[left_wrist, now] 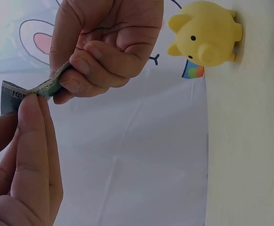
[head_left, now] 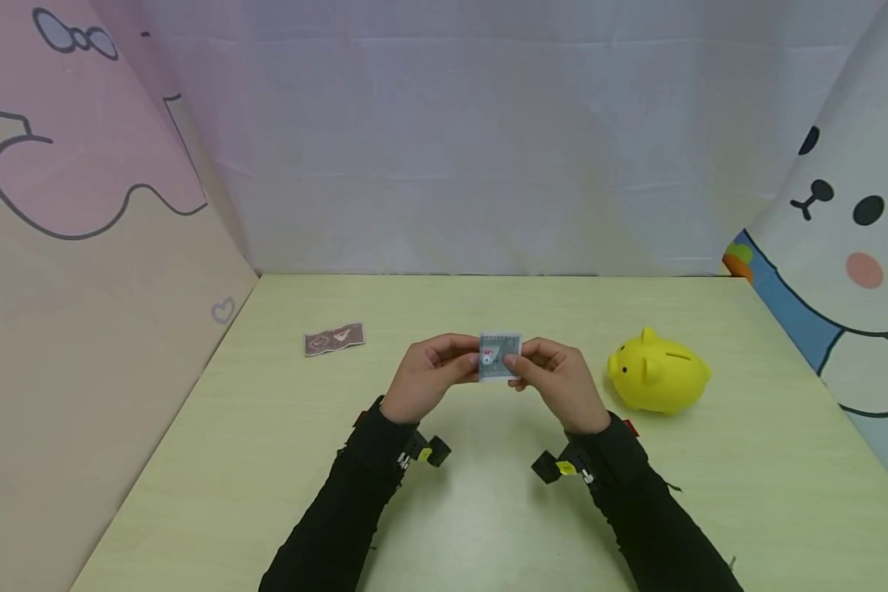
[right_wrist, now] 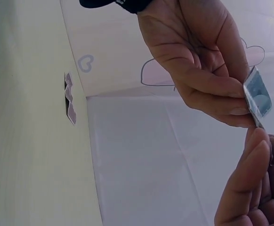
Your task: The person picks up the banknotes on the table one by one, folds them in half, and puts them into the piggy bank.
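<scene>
I see both hands raised over the middle of the table [head_left: 488, 526], meeting at frame centre in the head view. Left hand [head_left: 425, 376] comes in from lower left, right hand [head_left: 558, 382] from lower right, forearms in black sleeves forming a V, knuckles up. Between them is a small folded grey-green banknote [head_left: 499, 356], held off the tabletop, face toward the camera. Left hand pinches its left edge with thumb and curled fingers; right hand pinches the right edge the same way. Left wrist view confirms it: the note is bent between the two pinches, right hand's fingers [left_wrist: 87, 75] curled tight on one end, left fingers on the other. Right wrist view shows the note edge-on at the right of frame, clamped at the fingertips of both hands. Yellow piggy bank [head_left: 659, 376] stands on the table just right of the right hand, not touching, snout facing left. A second, brownish banknote [head_left: 334, 338] lies flat in the mid-left of the head view, well apart from the hands.
</scene>
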Demonstrator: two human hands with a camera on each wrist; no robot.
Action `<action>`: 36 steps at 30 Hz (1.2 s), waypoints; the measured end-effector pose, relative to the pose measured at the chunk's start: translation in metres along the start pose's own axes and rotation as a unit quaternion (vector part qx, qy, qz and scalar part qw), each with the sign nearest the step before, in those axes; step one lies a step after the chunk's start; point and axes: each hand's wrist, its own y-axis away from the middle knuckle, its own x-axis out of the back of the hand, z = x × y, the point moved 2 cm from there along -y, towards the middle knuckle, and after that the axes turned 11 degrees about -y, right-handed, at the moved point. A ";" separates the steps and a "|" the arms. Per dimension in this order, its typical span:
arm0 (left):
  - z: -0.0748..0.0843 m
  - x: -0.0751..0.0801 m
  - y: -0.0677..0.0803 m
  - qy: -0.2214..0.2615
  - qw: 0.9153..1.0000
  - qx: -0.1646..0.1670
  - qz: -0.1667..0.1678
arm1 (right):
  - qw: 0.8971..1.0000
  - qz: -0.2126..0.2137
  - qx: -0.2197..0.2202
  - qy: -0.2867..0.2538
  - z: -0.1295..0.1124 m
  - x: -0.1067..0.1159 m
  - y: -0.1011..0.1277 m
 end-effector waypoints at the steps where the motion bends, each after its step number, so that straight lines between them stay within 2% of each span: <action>1: 0.000 0.000 0.000 0.006 1.000 0.000 -0.002 | 1.000 -0.001 0.000 -0.001 0.000 0.000 0.000; 6: 0.002 -0.001 0.002 0.028 1.000 -0.004 -0.008 | 1.000 -0.004 0.006 -0.002 0.000 -0.001 0.000; 14: 0.002 -0.003 0.002 0.015 1.000 -0.003 -0.008 | 1.000 -0.007 0.008 0.003 0.000 -0.003 0.001; 25: 0.000 -0.007 0.002 0.023 1.000 -0.006 -0.015 | 1.000 -0.013 0.008 0.014 0.003 -0.004 0.000; 36: -0.003 -0.009 0.001 0.008 1.000 -0.002 -0.003 | 1.000 -0.013 0.000 0.017 0.002 -0.006 0.001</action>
